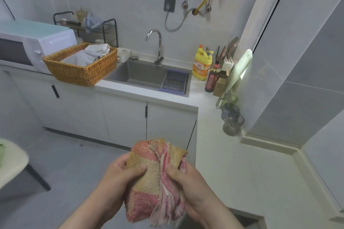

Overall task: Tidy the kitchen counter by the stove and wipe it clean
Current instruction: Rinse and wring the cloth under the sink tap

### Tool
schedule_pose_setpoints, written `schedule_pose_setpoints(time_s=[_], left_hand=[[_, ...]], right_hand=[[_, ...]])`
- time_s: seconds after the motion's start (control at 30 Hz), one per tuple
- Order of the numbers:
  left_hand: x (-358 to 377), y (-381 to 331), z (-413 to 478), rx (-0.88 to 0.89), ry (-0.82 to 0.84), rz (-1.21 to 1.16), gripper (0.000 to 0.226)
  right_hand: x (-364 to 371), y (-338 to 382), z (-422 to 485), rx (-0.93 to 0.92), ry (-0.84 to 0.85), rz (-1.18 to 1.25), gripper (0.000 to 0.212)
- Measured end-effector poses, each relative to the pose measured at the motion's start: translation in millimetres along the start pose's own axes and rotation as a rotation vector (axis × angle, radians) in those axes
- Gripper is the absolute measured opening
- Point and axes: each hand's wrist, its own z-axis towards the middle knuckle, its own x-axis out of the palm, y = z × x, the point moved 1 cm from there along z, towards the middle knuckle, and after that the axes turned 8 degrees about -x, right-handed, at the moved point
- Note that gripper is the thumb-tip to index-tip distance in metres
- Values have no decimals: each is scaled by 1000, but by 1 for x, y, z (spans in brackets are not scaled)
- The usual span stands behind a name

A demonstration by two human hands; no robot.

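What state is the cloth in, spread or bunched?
Bunched: the cloth is crumpled into folds, gripped by the left hand and right hand.

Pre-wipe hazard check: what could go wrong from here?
1. Glasses stand in a row on the counter by the wall; a wiping sweep could knock them over.
2. The board leans on the wall beside the bottles; a bump may topple it onto them.
3. The cloth is bunched between the left hand and right hand, with a loose end hanging that might snag things.

Soft, even, bright light; glare on the cutting board (240,69); wide-angle bending at edges; slight blur overall.
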Motion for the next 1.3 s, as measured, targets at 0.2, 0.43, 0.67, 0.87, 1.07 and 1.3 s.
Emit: schedule_pose_setpoints(time_s=[0.2, 0.43, 0.67, 0.87, 1.07, 1.3], left_hand=[[-62, -43, 26, 13, -29, -35, 37], [-131, -95, 74, 51, -28, 21, 20], [-178, -129, 113, 57, -54, 64, 31], [-198, -146, 156, 33, -87, 75, 29], [-215, -170, 222, -5, -156, 114, 12], [-222, -218, 335, -32, -206, 169, 29]], right_hand=[[58, -15, 53, -36, 17, -71, 58], [122, -30, 128, -39, -67, -84, 48], [153, -35, 187, -29, -130, -114, 36], [156, -38, 241, -30, -150, -111, 47], [149, -32, 318, -8, -149, -101, 35], [125, -4, 433, -3, -172, -177, 28]])
